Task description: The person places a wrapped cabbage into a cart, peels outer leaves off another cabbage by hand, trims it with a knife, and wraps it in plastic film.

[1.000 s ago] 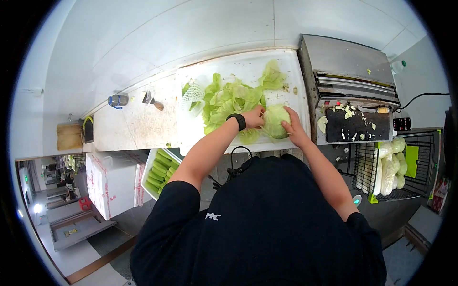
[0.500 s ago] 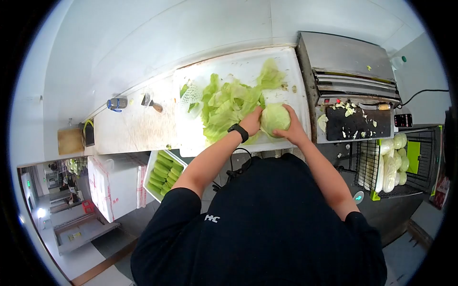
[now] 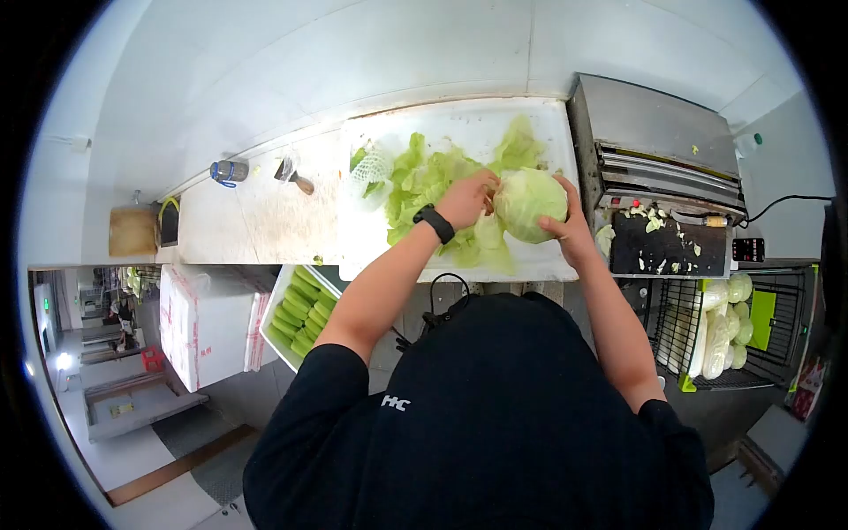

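A pale green cabbage (image 3: 528,205) is held up over the white tray (image 3: 539,261). My right hand (image 3: 572,223) is wrapped round its right side, thumb in front and fingers behind. At the cabbage's left side, my left hand (image 3: 468,200), with a dark watch on the wrist, has its fingers pinched on an outer cabbage leaf (image 3: 491,233) that hangs down between the hands. Under and behind my left hand lies a heap of loose cabbage leaves (image 3: 415,181). White foam netting (image 3: 371,170) rests at the tray's left end.
To the right, a dark cutting board (image 3: 649,246) bears scraps and a knife (image 3: 702,220). A wire basket (image 3: 768,353) of wrapped vegetables stands below it. A scraper (image 3: 296,177) and a blue-capped jar (image 3: 229,171) are on the left counter. A box of green vegetables (image 3: 300,314) stands below the counter.
The cabbage has been raised and turned. My left hand has moved from its side onto an outer leaf, which now hangs away from the head. The whole view has shifted slightly.
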Demonstrator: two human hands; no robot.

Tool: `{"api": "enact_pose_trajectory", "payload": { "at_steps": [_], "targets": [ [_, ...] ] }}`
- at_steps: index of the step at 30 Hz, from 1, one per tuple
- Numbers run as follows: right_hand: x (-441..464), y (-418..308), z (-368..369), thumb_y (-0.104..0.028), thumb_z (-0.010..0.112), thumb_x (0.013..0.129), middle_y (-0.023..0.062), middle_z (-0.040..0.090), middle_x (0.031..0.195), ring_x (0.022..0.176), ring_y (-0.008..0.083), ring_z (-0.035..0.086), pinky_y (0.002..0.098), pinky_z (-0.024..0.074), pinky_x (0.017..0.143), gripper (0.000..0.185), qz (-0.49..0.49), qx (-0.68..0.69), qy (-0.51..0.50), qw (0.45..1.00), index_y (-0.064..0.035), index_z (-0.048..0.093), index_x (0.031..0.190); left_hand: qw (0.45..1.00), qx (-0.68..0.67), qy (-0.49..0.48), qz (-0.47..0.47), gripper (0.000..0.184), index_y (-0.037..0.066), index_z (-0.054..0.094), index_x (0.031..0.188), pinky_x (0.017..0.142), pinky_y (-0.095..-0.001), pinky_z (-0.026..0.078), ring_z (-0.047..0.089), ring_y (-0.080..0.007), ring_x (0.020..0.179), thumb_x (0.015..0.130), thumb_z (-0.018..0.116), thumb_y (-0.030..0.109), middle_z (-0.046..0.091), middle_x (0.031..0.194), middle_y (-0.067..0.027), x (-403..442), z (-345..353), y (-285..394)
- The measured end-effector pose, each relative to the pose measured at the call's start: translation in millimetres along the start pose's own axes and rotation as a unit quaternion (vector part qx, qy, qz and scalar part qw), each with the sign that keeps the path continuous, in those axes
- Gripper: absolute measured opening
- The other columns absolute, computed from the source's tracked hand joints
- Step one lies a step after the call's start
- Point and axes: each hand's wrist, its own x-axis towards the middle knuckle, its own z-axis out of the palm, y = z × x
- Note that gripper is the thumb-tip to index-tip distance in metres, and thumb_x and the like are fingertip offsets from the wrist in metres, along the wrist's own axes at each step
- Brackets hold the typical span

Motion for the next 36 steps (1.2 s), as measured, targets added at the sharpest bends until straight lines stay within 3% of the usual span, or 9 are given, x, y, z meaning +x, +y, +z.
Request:
{"api": "enact_pose_trajectory", "payload": {
  "at_steps": [8,13,15,16,17,18,22,30,36],
  "targets": [
    [-7.8,-17.4,14.6,-0.032,0.081,0.072,0.0062,0.041,0.147,0.133,0.0291,0.046,0.0475,0.0499,0.099,0.096,-0.004,0.234,-0.027,0.972,-0.0231,0.028,0.151,0.962,-0.27,0.01,-0.048,0.023,0.006,0.056,0.116,0.079,-0.0299,0.054,0.061,-0.0139,0.08,0.1,0.039,0.003,0.062,0.092,-0.0056,9.1,-26.5,34.0],
    [-10.7,-39.2,31.0,-0.031,0.08,0.075,0.007,0.041,0.146,0.131,0.0281,0.047,0.0451,0.0515,0.098,0.093,-0.027,0.258,-0.004,0.966,-0.0225,0.027,0.15,0.931,-0.362,0.03,-0.039,0.034,0.012,0.047,0.133,0.093,-0.0348,0.05,0.054,-0.0157,0.112,0.101,0.052,0.022,0.054,0.123,-0.0087,2.0,-31.5,64.8],
    [-12.6,-48.7,37.4,-0.027,0.079,0.077,0.0082,0.041,0.144,0.13,0.0273,0.047,0.0439,0.0519,0.096,0.09,-0.05,0.165,0.066,0.983,-0.0223,0.027,0.15,0.947,-0.32,0.023,-0.038,0.059,0.01,0.038,0.142,0.105,-0.0388,0.043,0.044,-0.0225,0.129,0.094,0.062,0.034,0.043,0.139,-0.0124,-4.5,-27.4,79.5],
    [-12.9,-49.7,39.1,-0.027,0.079,0.077,0.0082,0.041,0.144,0.13,0.0273,0.047,0.0439,0.0519,0.096,0.09,-0.051,0.166,0.066,0.983,-0.0223,0.027,0.15,0.993,-0.065,0.037,0.092,0.069,0.007,0.035,0.144,0.108,-0.0395,0.039,0.041,-0.026,0.132,0.09,0.068,0.034,0.042,0.141,-0.0143,-5.6,-19.8,81.5],
    [-11.8,-50.4,40.8,-0.026,0.079,0.078,0.0087,0.041,0.144,0.129,0.0273,0.048,0.0438,0.0527,0.095,0.09,-0.073,0.145,0.074,0.984,-0.0222,0.026,0.15,0.956,0.196,0.049,0.214,0.08,0.005,0.032,0.146,0.112,-0.0402,0.035,0.039,-0.0294,0.135,0.085,0.074,0.035,0.041,0.143,-0.0162,-10.6,-10.9,91.8],
    [-10.6,-51.3,43.1,-0.024,0.078,0.079,0.0093,0.041,0.144,0.128,0.0274,0.048,0.0436,0.0535,0.093,0.089,-0.096,0.124,0.08,0.984,-0.0222,0.025,0.15,0.958,0.212,0.045,0.188,0.092,0.002,0.03,0.147,0.116,-0.0414,0.03,0.033,-0.0332,0.14,0.076,0.081,0.031,0.036,0.147,-0.0199,-19.5,1.2,102.1],
    [-7.9,-62.7,46.1,-0.024,0.077,0.08,0.01,0.04,0.144,0.128,0.0284,0.048,0.0454,0.0542,0.092,0.088,-0.116,0.111,0.084,0.983,-0.0217,0.024,0.151,0.962,0.155,0.053,0.22,0.087,0.002,0.034,0.145,0.114,-0.0408,0.032,0.035,-0.0313,0.139,0.075,0.081,0.022,0.035,0.149,-0.0199,-19.4,1.7,105.2],
    [-10.1,-78.3,42.2,-0.042,0.068,0.086,0.0104,0.039,0.147,0.131,0.0303,0.048,0.0508,0.053,0.095,0.081,-0.051,0.209,-0.002,0.977,-0.0214,0.025,0.151,0.979,-0.045,0.078,0.18,0.045,0.001,0.049,0.134,0.095,-0.0327,0.05,0.061,-0.019,0.111,0.091,0.062,0.003,0.063,0.121,-0.0092,-21.4,-24.3,94.6],
    [-13.8,-77.2,33.6,-0.065,0.046,0.092,0.012,0.047,0.147,0.127,0.0338,0.054,0.0563,0.0519,0.096,0.075,0.017,0.286,-0.068,0.956,-0.017,0.036,0.149,0.952,-0.22,0.198,0.076,0.051,0.002,0.044,0.138,0.1,-0.0354,0.049,0.057,-0.0215,0.122,0.092,0.065,0.008,0.059,0.129,-0.014,-21.3,-58.1,90.2]
  ]
}}
